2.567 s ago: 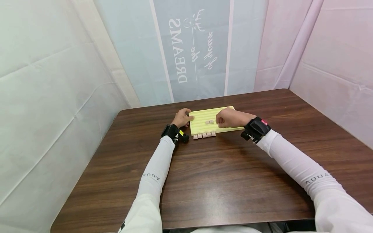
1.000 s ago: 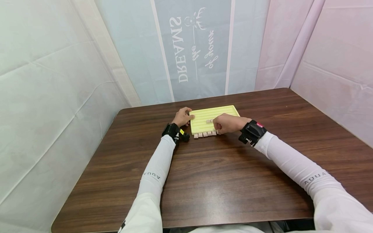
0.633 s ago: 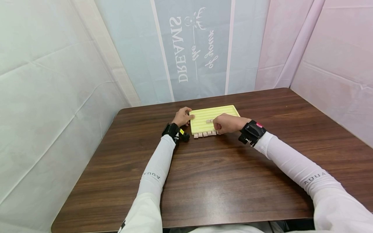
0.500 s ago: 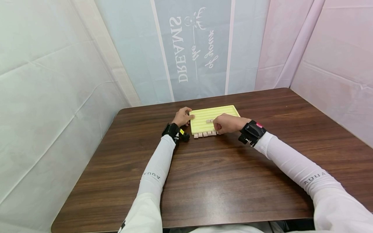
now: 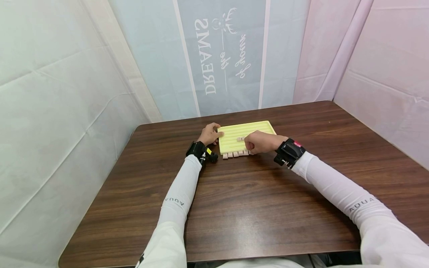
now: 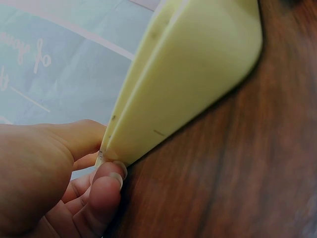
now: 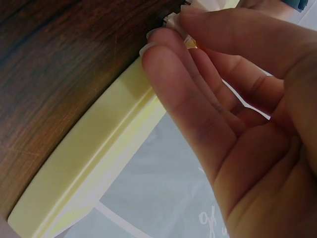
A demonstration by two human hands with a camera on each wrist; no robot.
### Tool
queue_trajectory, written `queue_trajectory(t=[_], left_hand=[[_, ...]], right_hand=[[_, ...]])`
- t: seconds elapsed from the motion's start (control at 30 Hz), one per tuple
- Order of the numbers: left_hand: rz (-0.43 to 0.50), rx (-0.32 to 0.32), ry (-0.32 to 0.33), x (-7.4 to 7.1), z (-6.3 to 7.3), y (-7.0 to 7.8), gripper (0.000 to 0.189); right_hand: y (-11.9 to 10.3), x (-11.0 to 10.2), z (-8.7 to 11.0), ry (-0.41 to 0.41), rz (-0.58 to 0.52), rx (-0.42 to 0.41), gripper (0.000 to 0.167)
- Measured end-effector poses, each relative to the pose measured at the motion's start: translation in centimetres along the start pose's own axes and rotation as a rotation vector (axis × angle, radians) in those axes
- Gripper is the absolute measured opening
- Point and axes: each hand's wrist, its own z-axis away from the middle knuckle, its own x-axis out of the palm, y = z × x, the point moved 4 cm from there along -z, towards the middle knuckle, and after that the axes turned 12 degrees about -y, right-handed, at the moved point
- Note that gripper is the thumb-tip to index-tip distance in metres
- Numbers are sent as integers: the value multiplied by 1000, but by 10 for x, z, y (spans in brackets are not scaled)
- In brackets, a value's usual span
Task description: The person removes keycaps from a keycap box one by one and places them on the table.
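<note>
A yellow ridged tray lies near the back of the table. My left hand grips its left end, thumb on one side and fingers curled round the edge, as the left wrist view shows close up. Along the tray's near edge runs a row of several pale pinkish keycaps. At the right end of that row, my right hand pinches a keycap between thumb and fingertips, low beside the tray's wall. Two keycaps sit on the tray's ridges, partly covered by the right hand.
The dark wood table stretches in front of the tray. Fabric walls close in the left, right and back. A black wrist camera on the left arm stands close to the row's left end.
From above the tray, my right hand has moved left and toward me to the row's right end, bringing a keycap there. Over the last second it stays almost still; the left hand keeps its grip.
</note>
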Motion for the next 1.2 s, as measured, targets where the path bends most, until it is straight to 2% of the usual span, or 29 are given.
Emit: queue_trajectory(t=[0.83, 1.0, 1.2], left_hand=[[1, -11, -1, -1, -6, -6, 45], [-6, -11, 1, -1, -6, -5, 45], [-3, -10, 3, -1, -6, -5, 45]], right_hand=[[-2, 0, 0, 5, -12, -19, 10], [0, 0, -1, -7, -11, -17, 6], [0, 0, 0, 5, -10, -20, 9]])
